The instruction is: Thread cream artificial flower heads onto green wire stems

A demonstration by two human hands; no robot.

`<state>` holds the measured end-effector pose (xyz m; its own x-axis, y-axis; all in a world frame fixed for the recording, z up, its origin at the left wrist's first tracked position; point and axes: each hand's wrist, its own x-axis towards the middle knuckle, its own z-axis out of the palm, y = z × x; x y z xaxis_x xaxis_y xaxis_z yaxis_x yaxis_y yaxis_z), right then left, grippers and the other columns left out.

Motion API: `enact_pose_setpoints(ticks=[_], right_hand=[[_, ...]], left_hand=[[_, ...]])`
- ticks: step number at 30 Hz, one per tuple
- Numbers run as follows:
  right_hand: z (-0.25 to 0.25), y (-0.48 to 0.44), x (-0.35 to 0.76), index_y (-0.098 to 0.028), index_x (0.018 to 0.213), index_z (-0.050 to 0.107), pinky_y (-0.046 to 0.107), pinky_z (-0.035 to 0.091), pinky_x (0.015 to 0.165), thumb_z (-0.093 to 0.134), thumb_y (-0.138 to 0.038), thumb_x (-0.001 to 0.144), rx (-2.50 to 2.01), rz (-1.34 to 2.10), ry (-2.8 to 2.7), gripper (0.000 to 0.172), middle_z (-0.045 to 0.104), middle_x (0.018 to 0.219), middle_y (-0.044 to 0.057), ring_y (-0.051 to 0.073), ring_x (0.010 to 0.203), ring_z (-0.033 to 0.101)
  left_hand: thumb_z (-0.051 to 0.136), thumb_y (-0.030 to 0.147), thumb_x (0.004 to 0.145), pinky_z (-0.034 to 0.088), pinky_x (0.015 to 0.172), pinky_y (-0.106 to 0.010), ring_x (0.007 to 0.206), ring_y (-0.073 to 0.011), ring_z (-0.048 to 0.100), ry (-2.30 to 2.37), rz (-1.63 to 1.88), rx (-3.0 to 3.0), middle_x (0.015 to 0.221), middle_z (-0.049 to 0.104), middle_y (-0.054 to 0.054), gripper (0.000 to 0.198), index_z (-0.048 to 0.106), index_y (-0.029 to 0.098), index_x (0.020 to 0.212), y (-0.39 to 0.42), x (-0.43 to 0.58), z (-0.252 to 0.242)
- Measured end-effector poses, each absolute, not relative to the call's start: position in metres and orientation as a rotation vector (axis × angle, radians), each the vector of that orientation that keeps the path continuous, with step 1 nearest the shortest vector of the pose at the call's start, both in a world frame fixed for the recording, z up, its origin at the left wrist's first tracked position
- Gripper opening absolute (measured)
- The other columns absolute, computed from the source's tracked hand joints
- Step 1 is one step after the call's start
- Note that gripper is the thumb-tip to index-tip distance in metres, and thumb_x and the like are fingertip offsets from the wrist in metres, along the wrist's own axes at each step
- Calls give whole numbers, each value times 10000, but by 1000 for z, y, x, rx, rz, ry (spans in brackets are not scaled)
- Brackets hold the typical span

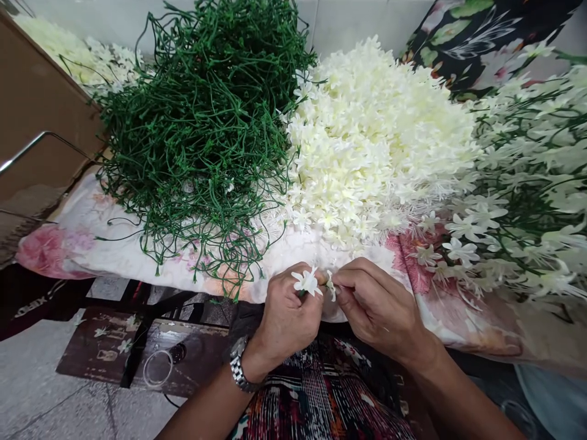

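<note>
My left hand, with a metal watch at its wrist, is closed around an artificial flower stem mostly hidden in the fist. One white flower pokes out over its fingers. Close beside it, my right hand pinches a second small white flower between thumb and forefinger. The two hands nearly meet at the cloth's front edge. Beyond them lie a tangled heap of green plastic stems and a heap of loose white petal pieces.
Assembled white flowers on stems are piled at the right. A floral cloth covers the work surface. A cardboard box stands at the left. Below, a clear ring lies on a dark wooden board.
</note>
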<state>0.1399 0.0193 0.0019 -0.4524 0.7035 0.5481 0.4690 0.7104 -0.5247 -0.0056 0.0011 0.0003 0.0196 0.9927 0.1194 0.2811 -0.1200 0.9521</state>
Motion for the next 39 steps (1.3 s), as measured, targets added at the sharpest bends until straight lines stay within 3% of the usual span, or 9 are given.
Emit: enact_pose_setpoints(ticks=[7,14,27,39], right_hand=[[-1,18,143,-168,894,519,256,463,576,450,-34,828,-886,381,-2149,164,539,733,36,132,678,513],[8,15,145,-141,888,567,269,450,585,526,-13,797,-848,131,-2184,163,555,743,57,140,684,504],[13,13,144,-120,847,578,282,467,597,508,-43,806,-920,234,-2148,112,554,733,64,146,683,519],[3,18,140,-135,834,537,253,468,597,447,-32,827,-891,332,-2129,137,533,722,46,131,680,510]], left_hand=[[433,78,703,297,440,-189,475,-81,362,1291,1100,1462,531,387,53,145,488,174,609,4,-7,2],[467,194,732,291,420,-185,457,-76,330,1175,991,1205,519,390,52,118,517,158,631,3,-12,9],[462,122,770,362,503,-175,522,-82,422,1262,1148,1419,569,465,47,157,530,161,634,0,-9,6],[441,121,746,341,481,-185,510,-85,424,1317,1127,1442,579,475,36,155,548,155,639,4,-7,5]])
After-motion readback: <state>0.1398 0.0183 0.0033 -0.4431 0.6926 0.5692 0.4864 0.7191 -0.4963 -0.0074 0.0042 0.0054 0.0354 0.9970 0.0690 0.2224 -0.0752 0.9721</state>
